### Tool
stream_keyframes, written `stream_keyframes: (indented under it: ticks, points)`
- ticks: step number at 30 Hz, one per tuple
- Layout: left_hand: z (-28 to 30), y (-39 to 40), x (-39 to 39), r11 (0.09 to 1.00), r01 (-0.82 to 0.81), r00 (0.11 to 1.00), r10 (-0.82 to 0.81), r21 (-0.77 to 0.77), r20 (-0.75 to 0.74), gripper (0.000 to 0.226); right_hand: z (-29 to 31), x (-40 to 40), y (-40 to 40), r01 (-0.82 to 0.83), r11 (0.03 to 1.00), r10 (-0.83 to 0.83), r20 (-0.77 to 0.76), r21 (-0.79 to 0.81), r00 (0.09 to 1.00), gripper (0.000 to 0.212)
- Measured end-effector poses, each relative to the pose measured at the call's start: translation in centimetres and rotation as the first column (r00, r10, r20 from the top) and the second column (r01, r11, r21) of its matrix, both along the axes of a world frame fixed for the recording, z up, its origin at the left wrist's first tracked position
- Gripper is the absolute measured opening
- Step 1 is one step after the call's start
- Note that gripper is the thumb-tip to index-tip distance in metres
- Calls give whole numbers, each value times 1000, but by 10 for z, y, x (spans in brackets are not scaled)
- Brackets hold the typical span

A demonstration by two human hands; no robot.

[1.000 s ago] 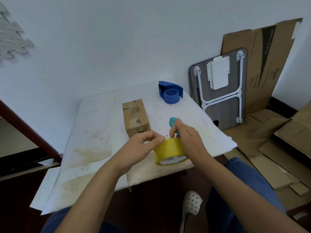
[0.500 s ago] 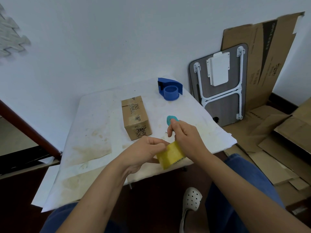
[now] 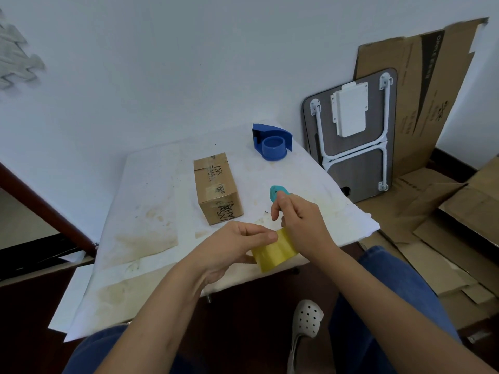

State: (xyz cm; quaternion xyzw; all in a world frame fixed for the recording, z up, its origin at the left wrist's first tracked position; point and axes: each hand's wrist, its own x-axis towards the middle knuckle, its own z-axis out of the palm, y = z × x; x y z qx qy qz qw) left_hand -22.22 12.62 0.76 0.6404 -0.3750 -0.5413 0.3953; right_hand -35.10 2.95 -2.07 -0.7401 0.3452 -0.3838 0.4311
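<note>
We see the yellow tape roll (image 3: 274, 252) held over the bench's (image 3: 151, 211) near edge. The left hand (image 3: 235, 249) pinches its upper rim between thumb and forefinger, and the right hand (image 3: 302, 225) curls round its right side. Just beyond that hand lies a small teal object (image 3: 276, 190); farther off stand a taped cardboard box (image 3: 217, 188) and a blue tape dispenser (image 3: 272, 143).

Your left hand (image 3: 232, 247) and right hand (image 3: 302, 225) grip a yellow tape roll (image 3: 272, 255) at the near edge of the stained white tabletop (image 3: 151, 211), left thumb pressing its rim. Behind them sit a taped cardboard box (image 3: 218, 190), a small teal object (image 3: 275, 189) and a blue tape dispenser (image 3: 272, 143).
</note>
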Motion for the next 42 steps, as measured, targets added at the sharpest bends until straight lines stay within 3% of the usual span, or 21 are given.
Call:
stream_keyframes:
  ticks: [22, 25, 29, 33, 39, 42]
  points:
    - [1, 3, -6, 999, -16, 1000, 17, -31, 20, 42, 5, -2, -1, 20, 999, -21, -13, -40, 1000, 44]
    - [0, 3, -7, 998, -37, 997, 33, -50, -76, 27, 6, -2, -3, 22, 999, -24, -40, -44, 999, 45]
    - [-2, 0, -5, 998, -48, 997, 46, -36, -65, 22, 6, -1, -2, 19, 999, -21, -51, -45, 999, 46]
    - [-2, 0, -6, 999, -32, 997, 29, -37, -66, 35, 7, -1, -3, 17, 999, -20, -60, -50, 998, 46]
    - [-4, 1, -4, 999, -5, 998, 3, -32, -61, 36, 5, 0, -6, -11, 999, 7, -83, -53, 997, 48]
    - [-7, 1, -5, 998, -44, 997, 41, -37, -64, 51, 6, 1, -9, -19, 998, 15, -71, -58, 997, 46]
